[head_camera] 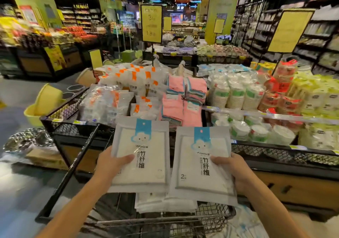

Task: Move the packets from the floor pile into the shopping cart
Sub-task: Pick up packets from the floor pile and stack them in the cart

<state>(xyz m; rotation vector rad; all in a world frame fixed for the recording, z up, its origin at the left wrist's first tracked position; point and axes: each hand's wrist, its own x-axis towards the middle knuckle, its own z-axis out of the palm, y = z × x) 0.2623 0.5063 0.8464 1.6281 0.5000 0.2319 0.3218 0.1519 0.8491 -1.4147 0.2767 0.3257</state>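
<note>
Left hand: your left hand [111,161] grips a white packet [140,152] by its left edge, thumb curled over the front, fingers hidden behind it.
Right hand: your right hand [232,169] grips a second packet [201,166] the same way from its right edge, thumb on the face.
Packets in hand: both are held upright, side by side and just touching, above the shopping cart [165,221].
Cart contents: at least one more packet [165,203] already lies flat in the basket, directly under the two you hold.
Floor pile: a pale heap of wrapped goods [244,225] shows at the lower right beside the cart; it looks like the source pile, though it is too blurred to be sure.
Step in hand: this reads as the carry-and-drop stage, with the pair over the basket and not yet released.
Next move: lower both packets flat onto those in the cart and let go, keeping them inside the wire rim.
</note>
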